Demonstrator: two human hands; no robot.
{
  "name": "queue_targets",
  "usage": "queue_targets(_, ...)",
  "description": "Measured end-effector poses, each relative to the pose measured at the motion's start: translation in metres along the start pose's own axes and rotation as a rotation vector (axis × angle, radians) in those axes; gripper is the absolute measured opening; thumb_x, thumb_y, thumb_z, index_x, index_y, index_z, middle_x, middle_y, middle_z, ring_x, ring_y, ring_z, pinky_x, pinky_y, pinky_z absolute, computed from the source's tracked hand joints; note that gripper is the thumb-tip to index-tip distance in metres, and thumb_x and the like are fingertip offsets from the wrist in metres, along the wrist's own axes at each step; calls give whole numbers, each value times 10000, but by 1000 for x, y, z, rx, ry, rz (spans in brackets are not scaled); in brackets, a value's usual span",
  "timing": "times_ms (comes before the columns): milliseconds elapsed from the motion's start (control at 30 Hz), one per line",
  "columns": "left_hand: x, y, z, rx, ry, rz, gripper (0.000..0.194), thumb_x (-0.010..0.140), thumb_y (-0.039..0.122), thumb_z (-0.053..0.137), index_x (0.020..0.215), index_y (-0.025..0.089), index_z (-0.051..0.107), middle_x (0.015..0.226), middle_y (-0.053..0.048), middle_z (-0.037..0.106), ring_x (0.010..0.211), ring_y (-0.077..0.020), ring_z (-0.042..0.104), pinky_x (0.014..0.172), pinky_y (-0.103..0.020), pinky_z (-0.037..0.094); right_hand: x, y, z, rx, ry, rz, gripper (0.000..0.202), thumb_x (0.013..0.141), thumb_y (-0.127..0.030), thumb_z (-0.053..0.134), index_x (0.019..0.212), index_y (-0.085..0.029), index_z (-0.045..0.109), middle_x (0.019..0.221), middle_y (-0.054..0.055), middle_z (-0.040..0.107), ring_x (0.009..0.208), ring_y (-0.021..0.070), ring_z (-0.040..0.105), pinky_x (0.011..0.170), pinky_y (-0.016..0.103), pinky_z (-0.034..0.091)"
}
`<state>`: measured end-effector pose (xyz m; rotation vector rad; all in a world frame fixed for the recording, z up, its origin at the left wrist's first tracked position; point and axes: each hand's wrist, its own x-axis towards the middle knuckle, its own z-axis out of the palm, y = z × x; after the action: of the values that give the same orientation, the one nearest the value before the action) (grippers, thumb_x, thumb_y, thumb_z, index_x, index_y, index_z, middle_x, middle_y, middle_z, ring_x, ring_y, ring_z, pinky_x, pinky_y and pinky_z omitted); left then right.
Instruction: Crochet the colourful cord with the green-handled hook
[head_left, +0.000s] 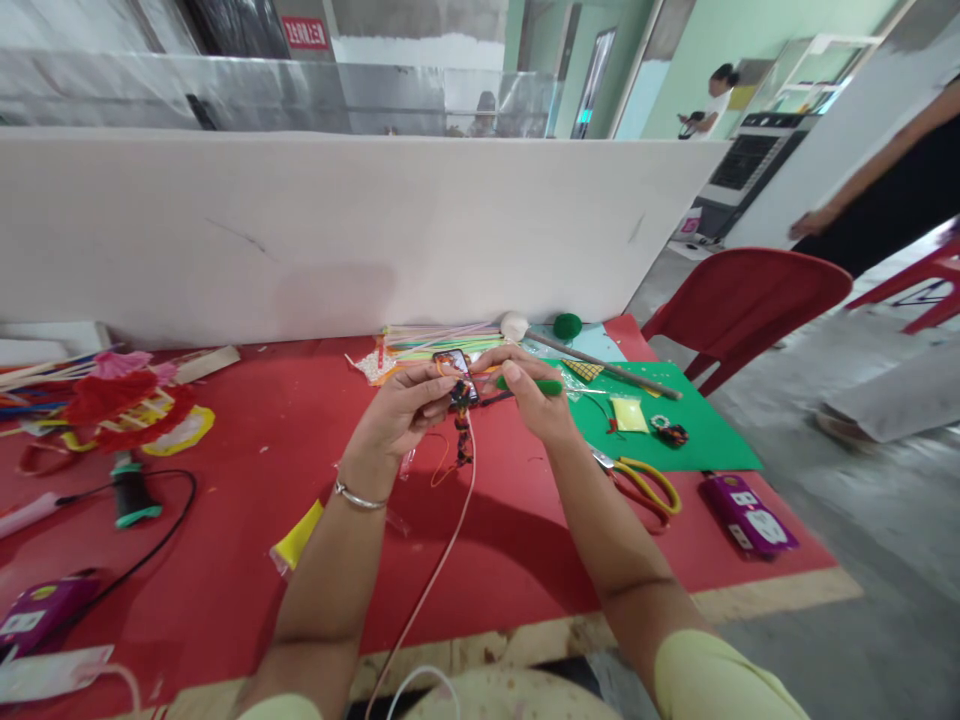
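My left hand (409, 405) is closed, pinching the top of a small dark piece with orange and green bits (463, 438) that hangs over the table. A thin orange thread (437, 470) trails beside it. My right hand (529, 390) is closed around a thin tool with a green handle (551, 387); its tip, near the left fingertips, is too small to make out. Behind the hands lies a phone (466, 375) with a lit screen, partly covered by the fingers. A pale pink cable (442, 560) runs from near it down to the table's front edge.
Scissors (649, 490) and a purple power socket (750, 515) lie right. A green mat (697, 430) holds a yellow packet (628, 414). Left are a red paper craft (127, 405), a glue gun (131, 490) and a yellow packet (300, 535). A white board (337, 230) stands behind.
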<state>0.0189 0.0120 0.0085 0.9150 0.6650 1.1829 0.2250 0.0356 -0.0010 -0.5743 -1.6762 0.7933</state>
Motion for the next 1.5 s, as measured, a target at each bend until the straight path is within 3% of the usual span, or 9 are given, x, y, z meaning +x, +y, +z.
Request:
queue_targets(433, -1, 0, 3, 98, 49, 57, 262, 662, 295, 947, 783, 125, 789, 520, 45, 481, 426, -22, 344, 408, -167, 223, 1, -3, 4, -17, 5, 0, 473, 1003, -570, 566, 740, -245, 787, 995, 49, 775, 1016, 216, 722, 933, 385, 590)
queue_targets(700, -2, 1, -1, 80, 16, 59, 232, 675, 250, 923, 852, 134, 829, 542, 28, 530, 432, -25, 369, 419, -173, 242, 1, 4, 5, 50, 26, 36, 464, 1007, -567, 561, 758, -242, 779, 979, 41, 775, 976, 195, 726, 871, 345, 602)
queue_targets(900, -1, 1, -2, 73, 18, 40, 231, 681, 260, 915, 839, 124, 816, 526, 39, 487, 446, -25, 345, 428, -165, 266, 0, 10, 5, 136, -4, 115, 472, 991, -581, 567, 769, -220, 774, 887, 38, 774, 756, 157, 700, 711, 295, 612)
queue_targets(1133, -1, 1, -2, 64, 8, 31, 218, 691, 265, 916, 804, 122, 796, 514, 46, 468, 445, -19, 341, 433, -156, 265, -2, 12, 6, 227, 9, 171, 468, 981, -578, 587, 748, -207, 753, 870, 44, 781, 756, 164, 721, 663, 290, 643)
queue_targets(1500, 0, 0, 0, 57, 23, 49, 210, 677, 251, 928, 786, 131, 795, 508, 52, 462, 437, -21, 339, 425, -161, 258, -1, 9, 7, 146, 72, 102, 457, 1017, -504, 567, 722, -215, 764, 914, 41, 812, 825, 177, 740, 736, 308, 597)
